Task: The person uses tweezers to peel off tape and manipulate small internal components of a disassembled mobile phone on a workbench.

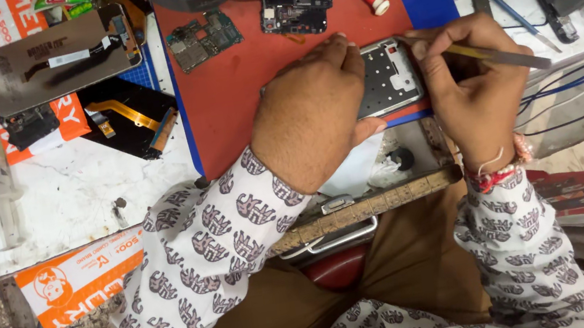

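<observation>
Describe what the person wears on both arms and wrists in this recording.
Both arms wear long white sleeves printed all over with small grey elephant shapes. The left sleeve ends just short of the bare left hand. The right sleeve ends at red thread and a pale bead bracelet below the right hand. No rings show.

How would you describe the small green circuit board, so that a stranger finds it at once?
Start at the red mat in the bench's middle. Near its top-left corner lies the green circuit board. Unlike the dark board to its right, it is green and tilted.
</observation>
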